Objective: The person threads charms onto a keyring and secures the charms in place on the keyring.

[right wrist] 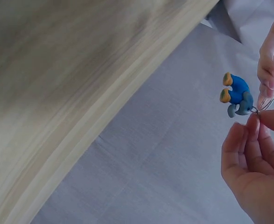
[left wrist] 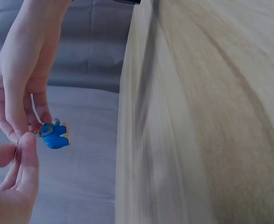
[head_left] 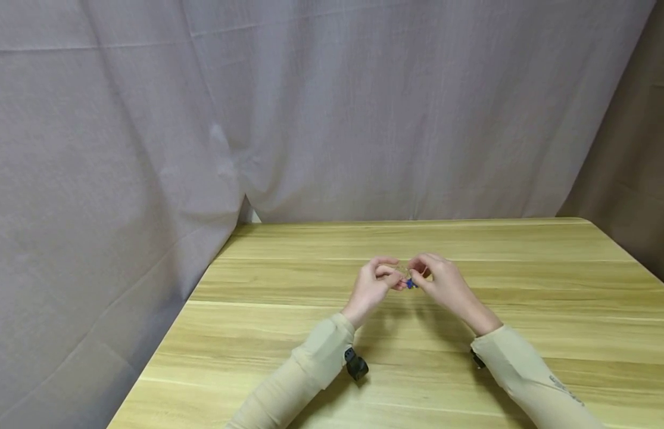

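Observation:
A keychain with a small blue and grey figurine (right wrist: pixel 239 91) with yellow feet hangs between the two hands above the table. The left hand (head_left: pixel 370 289) pinches its thin metal ring (left wrist: pixel 16 152) between thumb and fingers. At the figurine's head end, the right hand (head_left: pixel 441 285) pinches the short metal link (right wrist: pixel 255 111) between thumb and index finger. In the head view the figurine shows as a blue speck below the fingertips. The fingers of both hands nearly meet and cover part of the ring.
The wood-grain table (head_left: pixel 246 351) spreads below the hands, its far edge against a grey curtain (head_left: pixel 364 119). More cloth hangs on the left and right sides. A black wrist camera (head_left: pixel 356 364) sits on the left sleeve.

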Available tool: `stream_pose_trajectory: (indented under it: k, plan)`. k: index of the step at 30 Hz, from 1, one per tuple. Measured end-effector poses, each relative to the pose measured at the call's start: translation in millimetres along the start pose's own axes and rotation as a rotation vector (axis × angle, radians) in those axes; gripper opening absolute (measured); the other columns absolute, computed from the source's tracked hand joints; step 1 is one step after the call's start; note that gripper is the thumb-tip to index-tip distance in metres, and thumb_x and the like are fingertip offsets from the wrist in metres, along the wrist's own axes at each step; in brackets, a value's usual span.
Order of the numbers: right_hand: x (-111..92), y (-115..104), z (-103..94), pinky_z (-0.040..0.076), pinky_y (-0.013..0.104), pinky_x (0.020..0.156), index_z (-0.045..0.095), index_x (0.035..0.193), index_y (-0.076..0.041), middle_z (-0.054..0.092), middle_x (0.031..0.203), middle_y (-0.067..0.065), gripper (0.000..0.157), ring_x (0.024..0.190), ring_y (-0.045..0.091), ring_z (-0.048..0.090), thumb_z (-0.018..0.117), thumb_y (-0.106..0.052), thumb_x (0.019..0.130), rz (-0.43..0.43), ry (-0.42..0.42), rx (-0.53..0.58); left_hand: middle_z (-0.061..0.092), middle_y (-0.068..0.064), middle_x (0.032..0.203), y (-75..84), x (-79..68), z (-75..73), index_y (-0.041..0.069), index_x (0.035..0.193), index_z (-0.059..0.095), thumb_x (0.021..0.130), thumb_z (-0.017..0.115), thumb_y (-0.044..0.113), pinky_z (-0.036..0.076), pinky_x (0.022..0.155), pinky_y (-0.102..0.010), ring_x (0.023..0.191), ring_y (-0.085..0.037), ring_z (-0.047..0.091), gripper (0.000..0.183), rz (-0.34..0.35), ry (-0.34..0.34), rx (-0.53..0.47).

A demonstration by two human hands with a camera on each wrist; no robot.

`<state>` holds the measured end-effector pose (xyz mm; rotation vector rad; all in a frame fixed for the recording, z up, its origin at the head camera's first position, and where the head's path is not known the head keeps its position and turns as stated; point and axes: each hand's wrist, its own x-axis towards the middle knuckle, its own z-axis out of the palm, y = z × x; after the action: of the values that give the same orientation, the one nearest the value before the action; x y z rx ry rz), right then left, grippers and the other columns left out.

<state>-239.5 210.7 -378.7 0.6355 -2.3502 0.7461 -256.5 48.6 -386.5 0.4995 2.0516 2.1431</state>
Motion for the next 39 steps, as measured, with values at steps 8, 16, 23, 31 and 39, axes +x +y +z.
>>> stream_pose_trajectory:
  k: [8,16,23,31,39]
  plan:
    - [0.7,1.7,0.2,0.057,0.032,0.062,0.059,0.084,-0.004,0.066,0.078,0.006,0.011,0.069,0.017,0.062,0.064,0.006,0.081,0.036,-0.049,0.059,0.069,-0.032,0.100,0.4,0.4,-1.5,-0.012,0.116,0.060,0.091,0.059,-0.005,0.062,0.079,-0.035,0.077,-0.024,0.072,0.026,0.028,0.032,-0.031]
    - [0.4,0.9,0.5,0.055,0.029,0.058,0.065,0.090,0.000,0.065,0.071,0.001,0.016,0.064,0.009,0.060,0.065,0.010,0.077,-0.023,-0.015,0.089,0.070,-0.029,0.094,2.6,1.6,-6.2,-0.008,0.111,0.066,0.092,0.058,-0.003,0.061,0.070,-0.025,0.065,-0.007,0.064,0.022,0.038,0.044,0.035]
    - [-0.8,2.8,1.5,0.055,0.027,0.058,0.070,0.087,0.000,0.068,0.074,0.003,0.013,0.065,0.011,0.061,0.071,0.007,0.077,-0.121,0.015,0.052,0.071,-0.026,0.088,2.2,1.0,-8.3,-0.007,0.108,0.070,0.092,0.059,-0.003,0.058,0.063,-0.018,0.062,-0.004,0.060,0.020,0.060,0.051,0.139]
    - [-0.8,1.0,0.4,0.054,0.025,0.058,0.070,0.084,-0.001,0.068,0.074,0.003,0.009,0.064,0.007,0.059,0.070,0.007,0.080,-0.086,0.003,0.064,0.071,-0.027,0.090,3.6,-0.2,-8.7,-0.006,0.108,0.069,0.094,0.060,0.005,0.057,0.065,-0.019,0.065,-0.007,0.059,0.020,0.060,0.010,0.154]
    - [1.9,-2.6,-1.0,0.055,0.031,0.056,0.070,0.087,0.001,0.068,0.071,0.003,0.008,0.064,0.000,0.055,0.066,0.006,0.082,0.028,0.014,0.093,0.069,-0.030,0.099,5.5,-1.2,-4.7,-0.007,0.119,0.059,0.090,0.063,0.001,0.061,0.075,-0.028,0.066,-0.005,0.062,0.030,0.029,0.018,0.012]
